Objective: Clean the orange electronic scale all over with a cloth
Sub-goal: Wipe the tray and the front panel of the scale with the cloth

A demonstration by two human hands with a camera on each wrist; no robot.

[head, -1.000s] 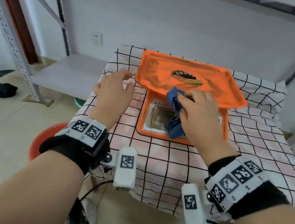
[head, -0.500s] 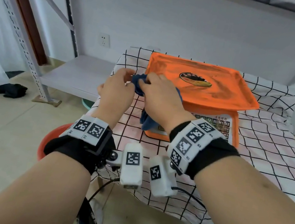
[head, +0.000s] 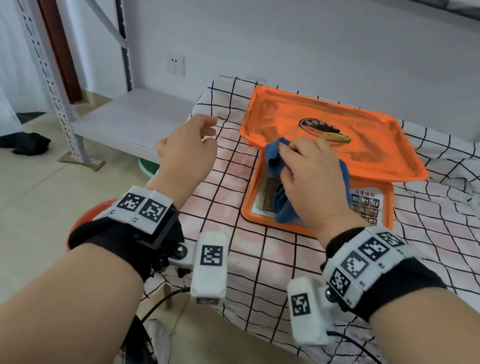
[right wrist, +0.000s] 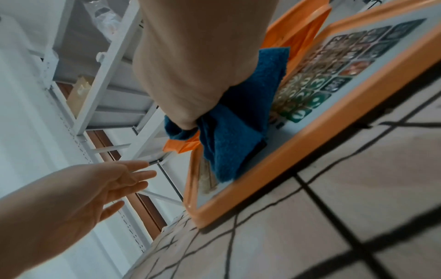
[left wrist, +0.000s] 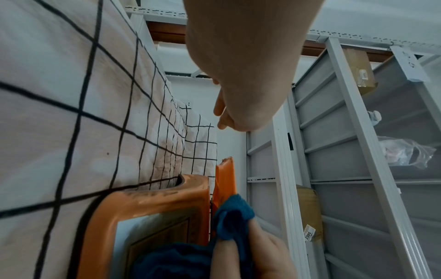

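The left hand [head: 186,150] hovers empty over the checked tablecloth [head: 265,266], fingers loosely spread. Just beyond, the right hand [head: 309,181] bunches a blue cloth [head: 277,162] against the front-left rim of the orange scale [head: 335,141], whose smudged tray overhangs a grimy keypad panel.

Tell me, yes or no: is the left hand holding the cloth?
No: the left hand hangs empty over the tablecloth beside the scale, while the right hand grips the cloth.
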